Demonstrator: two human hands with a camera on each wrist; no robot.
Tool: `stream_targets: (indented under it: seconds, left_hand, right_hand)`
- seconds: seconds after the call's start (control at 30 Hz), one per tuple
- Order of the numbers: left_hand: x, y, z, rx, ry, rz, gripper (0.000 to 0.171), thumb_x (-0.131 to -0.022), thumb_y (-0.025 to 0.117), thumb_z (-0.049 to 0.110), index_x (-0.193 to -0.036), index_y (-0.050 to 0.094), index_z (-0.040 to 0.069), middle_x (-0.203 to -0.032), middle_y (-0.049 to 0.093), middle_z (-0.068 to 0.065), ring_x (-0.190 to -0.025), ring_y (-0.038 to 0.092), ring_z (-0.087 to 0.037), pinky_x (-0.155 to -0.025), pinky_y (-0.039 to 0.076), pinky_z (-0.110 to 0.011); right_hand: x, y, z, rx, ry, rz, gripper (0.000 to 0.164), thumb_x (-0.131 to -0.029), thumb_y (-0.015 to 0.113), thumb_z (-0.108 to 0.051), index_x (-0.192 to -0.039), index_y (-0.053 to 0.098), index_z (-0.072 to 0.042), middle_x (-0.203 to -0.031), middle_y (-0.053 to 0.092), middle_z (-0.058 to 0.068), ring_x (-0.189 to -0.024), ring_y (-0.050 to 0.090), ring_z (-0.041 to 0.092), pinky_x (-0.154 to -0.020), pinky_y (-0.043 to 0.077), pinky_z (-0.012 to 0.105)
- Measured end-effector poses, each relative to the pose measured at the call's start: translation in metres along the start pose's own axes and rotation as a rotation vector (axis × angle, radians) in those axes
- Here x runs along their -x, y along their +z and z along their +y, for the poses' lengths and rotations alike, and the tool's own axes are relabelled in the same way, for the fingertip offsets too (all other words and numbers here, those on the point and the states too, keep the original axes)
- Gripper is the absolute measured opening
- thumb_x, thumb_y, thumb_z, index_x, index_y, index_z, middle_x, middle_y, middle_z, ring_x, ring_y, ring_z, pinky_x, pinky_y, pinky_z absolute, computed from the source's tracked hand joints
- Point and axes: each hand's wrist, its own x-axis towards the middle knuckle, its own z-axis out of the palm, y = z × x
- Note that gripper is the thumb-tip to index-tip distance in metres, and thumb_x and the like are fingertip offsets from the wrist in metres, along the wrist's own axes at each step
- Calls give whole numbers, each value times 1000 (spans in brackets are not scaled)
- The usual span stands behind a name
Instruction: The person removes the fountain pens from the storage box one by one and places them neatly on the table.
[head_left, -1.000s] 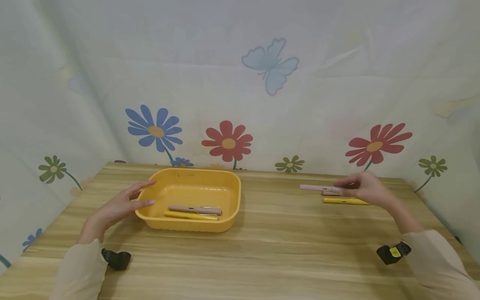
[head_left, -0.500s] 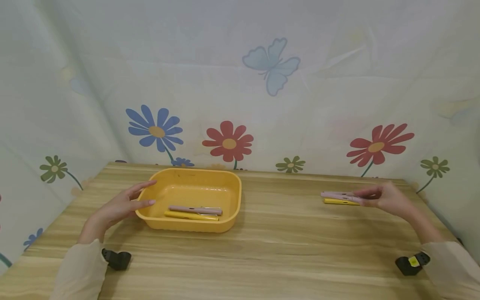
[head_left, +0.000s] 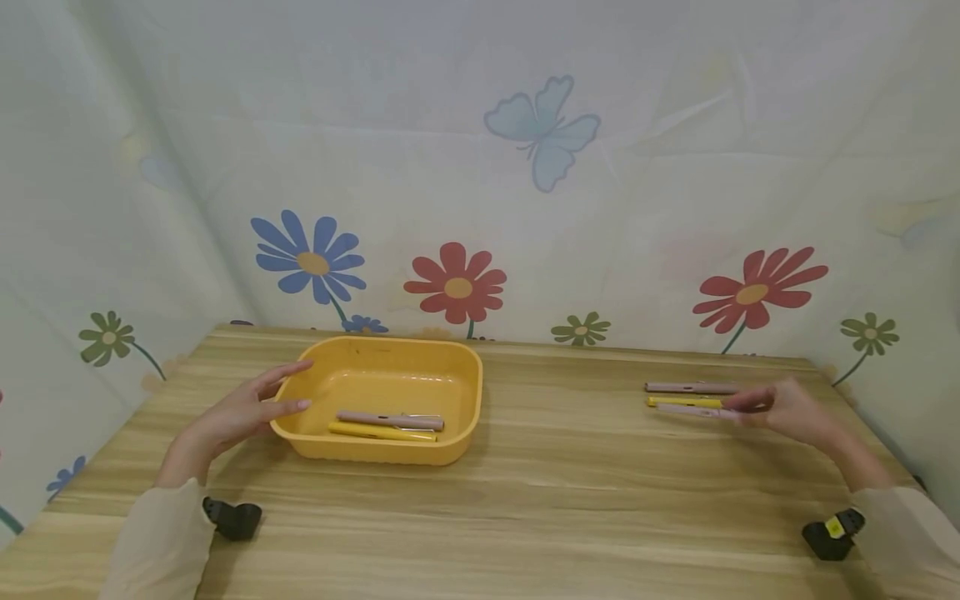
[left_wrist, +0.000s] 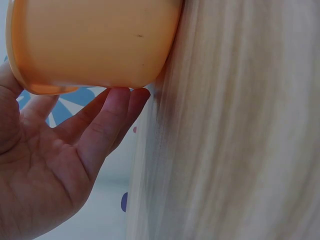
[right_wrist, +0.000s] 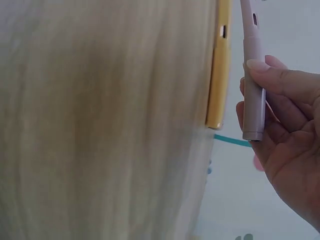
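Note:
In the head view my left hand [head_left: 240,414] holds the left rim of a yellow plastic basin [head_left: 375,452]. In the left wrist view, several fingers [left_wrist: 112,112] rest against its outer wall. Inside the basin lie a mauve pen [head_left: 390,419] and a yellow pen [head_left: 375,431], side by side. On the right, my right hand [head_left: 791,414] pinches a pale pink pen [head_left: 690,410] between thumb and fingers. That pen is just in front of another yellow pen [right_wrist: 218,85], with a darker mauve pen [head_left: 686,387] behind it.
Everything stands on a wood-grain table [head_left: 525,508]. A pale curtain [head_left: 637,208] printed with flowers and a butterfly hangs behind its far edge. Black wrist cameras sit at both sleeves, the left camera [head_left: 238,521] near the table's front.
My right hand has moved right and nearer the person with the pale pink pen, from above the mauve pen to the front of the yellow pen. The left hand and basin have stayed put.

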Motion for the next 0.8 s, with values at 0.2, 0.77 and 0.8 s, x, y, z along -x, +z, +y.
stream_targets:
  seconds: [0.2, 0.77, 0.8]
  left_hand:
    - [1, 0, 0, -1, -16, 3, 74, -87, 60, 32, -146, 19, 12, -148, 3, -28, -129, 18, -50, -89, 44, -51]
    - [-2, 1, 0, -2, -12, 14, 74, -87, 61, 30, -146, 19, 12, -148, 5, -29, -127, 24, -49, -86, 47, -48]
    - [-2, 0, -1, -1, -10, 14, 74, -87, 61, 30, -146, 19, 12, -148, 5, -29, -127, 24, -49, -86, 47, -48]
  right_hand:
    - [-3, 4, 7, 20, 10, -13, 21, -74, 71, -3, -94, 69, 5, -91, 68, 17, -78, 56, 5, -62, 47, 19]
    - [-13, 9, 9, 64, -43, -134, 24, -73, 71, -2, -96, 69, 6, -91, 68, 15, -78, 58, 9, -64, 48, 18]
    - [-14, 10, 8, 64, -41, -136, 24, -73, 71, -1, -96, 69, 6, -92, 68, 16, -78, 58, 10, -64, 48, 18]
